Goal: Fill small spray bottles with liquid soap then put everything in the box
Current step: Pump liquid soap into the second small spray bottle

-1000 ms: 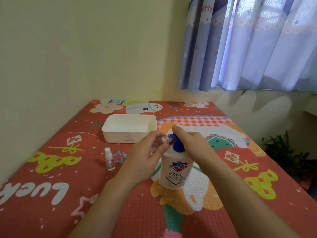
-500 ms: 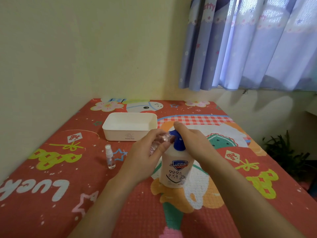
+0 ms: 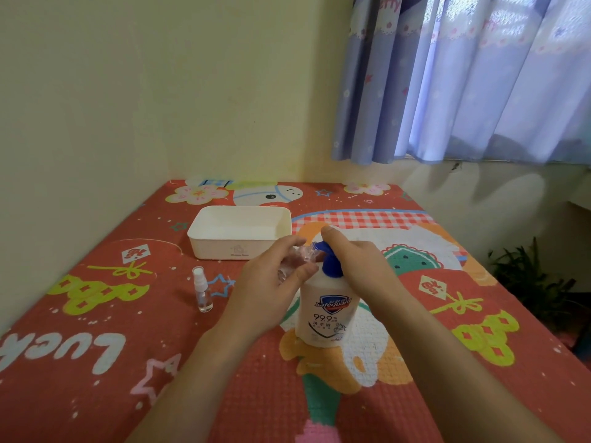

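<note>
A white soap bottle (image 3: 327, 311) with a blue pump (image 3: 331, 265) stands upright on the mat in the middle. My left hand (image 3: 271, 282) grips a small clear spray bottle (image 3: 299, 258), tilted with its mouth at the pump's nozzle. My right hand (image 3: 355, 265) rests on top of the pump head, its fingers lying over it. A second small spray bottle (image 3: 202, 290) with a white spray top stands upright to the left. The white box (image 3: 238, 247) sits open behind the hands, with nothing visible inside.
The red patterned mat (image 3: 96, 362) covers the whole surface. Yellow walls meet in a corner behind the box and run along the left side. A blue curtain (image 3: 463, 78) hangs at the upper right. A green plant (image 3: 527, 282) stands beyond the mat's right edge.
The view has tilted slightly. Both hands stay at the pump with the small bottle held at the nozzle; no clear movement of any object.
</note>
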